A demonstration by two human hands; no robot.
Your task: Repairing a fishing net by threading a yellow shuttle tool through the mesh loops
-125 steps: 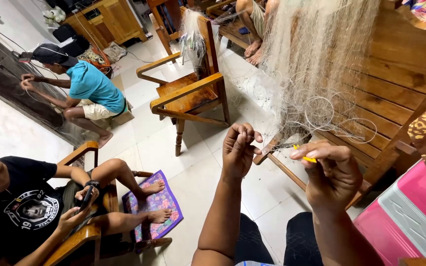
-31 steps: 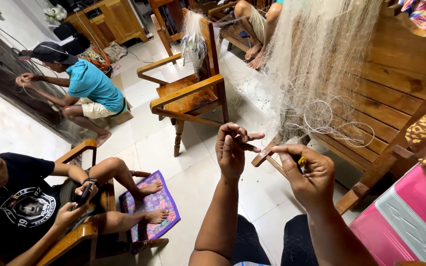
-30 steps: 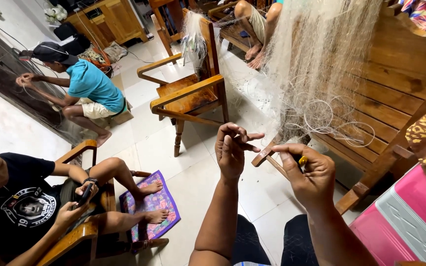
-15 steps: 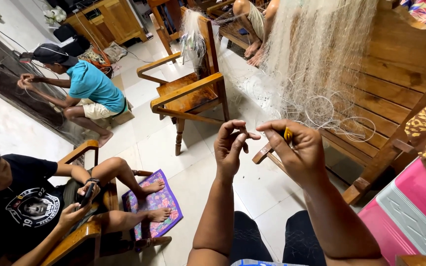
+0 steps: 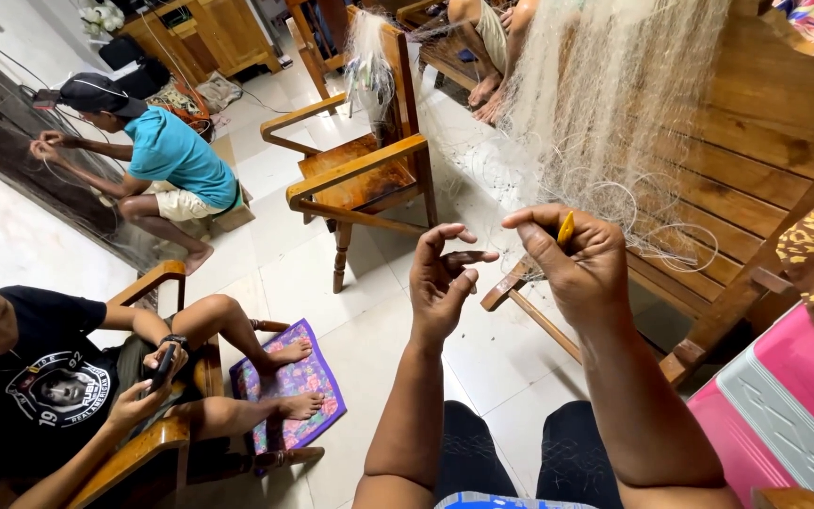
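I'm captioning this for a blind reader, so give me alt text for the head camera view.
Two raised hands work fine thread: the right hand pinches a small yellow tool, the left hand holds a dark sliver, before a pale fishing net draped over a wooden bench. Two people sit nearby on a tiled floor.

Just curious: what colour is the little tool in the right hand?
Yellow tool, pinched in the right hand; head view.

Bare forearms, no sleeves or jewellery; left hand [image 5: 440, 287] and right hand [image 5: 577, 264] above dark trousers [image 5: 520, 462].
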